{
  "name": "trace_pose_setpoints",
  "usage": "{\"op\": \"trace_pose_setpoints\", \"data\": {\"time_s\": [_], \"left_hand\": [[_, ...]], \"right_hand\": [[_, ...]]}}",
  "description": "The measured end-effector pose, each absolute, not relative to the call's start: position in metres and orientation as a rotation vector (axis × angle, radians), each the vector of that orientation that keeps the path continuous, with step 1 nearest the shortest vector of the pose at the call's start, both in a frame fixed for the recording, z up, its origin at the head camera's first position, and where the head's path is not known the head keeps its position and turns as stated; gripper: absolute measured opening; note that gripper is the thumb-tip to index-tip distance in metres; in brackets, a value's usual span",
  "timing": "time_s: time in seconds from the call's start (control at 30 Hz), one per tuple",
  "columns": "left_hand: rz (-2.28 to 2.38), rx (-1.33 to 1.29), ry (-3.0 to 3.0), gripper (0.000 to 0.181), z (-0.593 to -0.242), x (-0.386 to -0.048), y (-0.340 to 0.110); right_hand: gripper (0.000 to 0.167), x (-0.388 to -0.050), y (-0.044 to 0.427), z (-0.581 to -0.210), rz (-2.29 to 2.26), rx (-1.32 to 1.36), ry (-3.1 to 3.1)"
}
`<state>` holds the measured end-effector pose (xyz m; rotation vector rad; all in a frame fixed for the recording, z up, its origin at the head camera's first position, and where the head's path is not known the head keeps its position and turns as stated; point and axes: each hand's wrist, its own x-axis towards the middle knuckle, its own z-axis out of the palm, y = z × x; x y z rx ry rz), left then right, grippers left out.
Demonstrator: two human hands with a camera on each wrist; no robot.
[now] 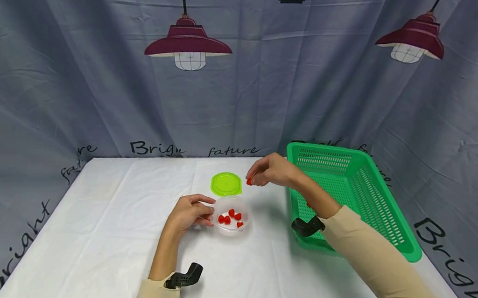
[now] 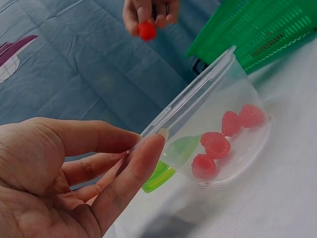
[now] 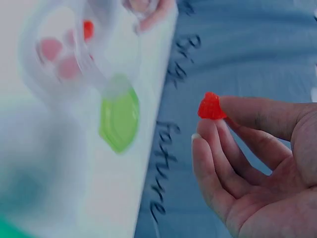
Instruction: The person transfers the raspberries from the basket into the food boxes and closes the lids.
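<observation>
Your white-covered bench [image 1: 94, 235] carries a clear round tub [image 1: 228, 232] standing upright near the middle. Just beyond its far side you have a lime-green lid [image 1: 226, 183] lying flat, and on the right a large green perforated basket [image 1: 352, 170] by the edge.

Curtain [image 1: 235, 102] behind the table [image 1: 87, 254], basket [image 1: 328, 160] on its right, tub [image 1: 232, 230] left of the basket, raspberries [image 1: 227, 219] inside, lid [image 1: 226, 183] just behind, left hand [image 1: 190, 212] at the tub's left rim, right hand [image 1: 276, 169] holding a single raspberry [image 1: 249, 182] right of the lid
</observation>
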<state>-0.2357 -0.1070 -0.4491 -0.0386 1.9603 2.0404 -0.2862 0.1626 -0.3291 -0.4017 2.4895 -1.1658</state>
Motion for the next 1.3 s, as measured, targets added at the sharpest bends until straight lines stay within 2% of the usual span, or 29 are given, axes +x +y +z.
{"op": "trace_pose_setpoints", "data": {"time_s": [0.3, 0.67, 1.3], "left_hand": [[2.051, -0.057, 1.942, 0.037, -0.448, -0.236, -0.106], [2.051, -0.049, 1.953, 0.034, -0.45, -0.236, -0.105], [2.048, -0.054, 1.934, 0.036, -0.449, -0.236, -0.107]], "right_hand": [[0.012, -0.275, 0.119, -0.36, -1.144, -0.317, 2.449], [0.011, -0.271, 0.104, -0.39, -1.176, -0.241, 2.456], [0.011, -0.271, 0.1, -0.393, -1.162, -0.205, 2.459]]}}
